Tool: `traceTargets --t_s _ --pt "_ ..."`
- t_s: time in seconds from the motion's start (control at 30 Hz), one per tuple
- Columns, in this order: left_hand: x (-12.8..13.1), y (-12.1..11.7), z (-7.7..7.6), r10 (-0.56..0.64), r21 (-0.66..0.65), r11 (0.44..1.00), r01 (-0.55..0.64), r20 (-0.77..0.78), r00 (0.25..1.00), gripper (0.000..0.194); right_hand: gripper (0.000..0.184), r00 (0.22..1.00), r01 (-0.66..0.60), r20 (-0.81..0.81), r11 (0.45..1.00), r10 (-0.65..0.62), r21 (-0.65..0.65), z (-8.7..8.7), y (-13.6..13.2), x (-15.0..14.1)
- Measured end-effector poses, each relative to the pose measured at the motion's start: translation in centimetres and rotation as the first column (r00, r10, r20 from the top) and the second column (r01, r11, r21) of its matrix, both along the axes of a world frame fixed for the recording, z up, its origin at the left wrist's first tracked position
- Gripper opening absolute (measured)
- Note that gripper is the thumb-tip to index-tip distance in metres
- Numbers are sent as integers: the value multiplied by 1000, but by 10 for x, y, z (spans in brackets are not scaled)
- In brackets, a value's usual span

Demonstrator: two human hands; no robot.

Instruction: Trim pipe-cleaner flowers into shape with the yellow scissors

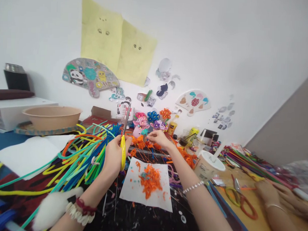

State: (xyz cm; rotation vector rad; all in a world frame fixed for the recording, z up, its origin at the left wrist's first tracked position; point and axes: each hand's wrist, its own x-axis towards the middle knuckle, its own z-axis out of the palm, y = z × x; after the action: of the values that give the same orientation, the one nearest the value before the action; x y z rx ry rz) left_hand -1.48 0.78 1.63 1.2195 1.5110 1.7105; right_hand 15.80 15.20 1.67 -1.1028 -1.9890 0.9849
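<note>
My left hand (114, 154) is closed round yellow-handled scissors (122, 153), with the long metal part pointing up. Its thumb and fingertips are close to a fuzzy orange pipe-cleaner piece (138, 141). My right hand (159, 138) has its fingers pinched together just to the right of that piece; what is between them is too small to make out. Below both hands lies a white paper sheet (127, 190) bearing a heap of orange fuzzy clippings (150, 179) with teal bits. Behind the hands stand pipe-cleaner flowers (153, 117) in a pink pot (137, 131).
Bundled coloured pipe cleaners (91, 160) spread at left, beside a beige basin (51, 117). A white tub (209, 166) stands at right. Another pair of scissors (238, 196) lies near another person's hands (275, 194). A yellow bottle (172, 125) stands by the wall.
</note>
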Motion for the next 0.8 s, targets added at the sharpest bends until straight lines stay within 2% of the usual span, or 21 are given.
traceTargets --t_s 0.17,0.3,0.53,0.63,0.7,0.8 --pt "-1 1 -2 -16 -12 1000 16 -12 1000 28 27 997 -26 78 1000 27 -7 -22 0 -12" --pt "0 1 -4 -31 -14 999 30 -48 998 28 19 988 -27 153 998 17 62 -29 -3 -10" --pt "5 -2 -3 -78 -21 997 76 -105 991 26 9 945 -31 322 969 -51 244 -25 -14 -16" --pt "4 -2 -3 -73 -20 997 71 -123 990 24 11 919 -32 384 952 -91 303 -20 -20 -15" --pt "3 -1 -2 -53 -20 999 51 -128 990 24 15 899 -13 417 941 -137 339 -13 -23 -7" --pt "2 -1 0 -27 -25 999 24 -116 993 26 22 851 42 469 921 -236 388 -1 -24 21"
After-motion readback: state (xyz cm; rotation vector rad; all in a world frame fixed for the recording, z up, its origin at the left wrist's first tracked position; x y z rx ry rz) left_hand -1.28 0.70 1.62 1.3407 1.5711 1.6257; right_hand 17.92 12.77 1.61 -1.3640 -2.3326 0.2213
